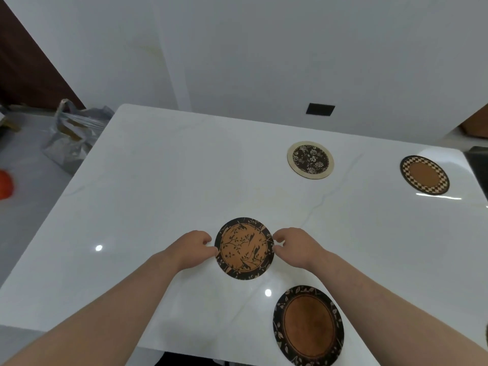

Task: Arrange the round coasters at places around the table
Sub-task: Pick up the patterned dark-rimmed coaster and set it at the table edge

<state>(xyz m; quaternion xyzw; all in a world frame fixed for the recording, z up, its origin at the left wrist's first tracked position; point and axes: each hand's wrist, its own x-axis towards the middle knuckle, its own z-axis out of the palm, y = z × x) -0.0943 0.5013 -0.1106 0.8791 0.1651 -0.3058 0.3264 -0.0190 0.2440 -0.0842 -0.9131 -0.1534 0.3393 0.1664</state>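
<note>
At near middle of white worktop (158, 180): branch-pattern coaster (244, 248). Left hand (194, 248) pinches its left rim, right hand (293, 245) its right rim, fingers curled. Fingertips partly hidden; cannot tell if coaster lies flat or lifted. Leaf-rim coaster (308, 324) nearer than it, to right, lower edge at frame bottom. Floral coaster (310, 159) beyond it, to right; checker-rim coaster (424, 174) farther right. Plastic bag (74, 136) far left of it, off worktop, contents unclear. Orange object (4, 184) beyond bag, blurred, cut off by frame.
</note>
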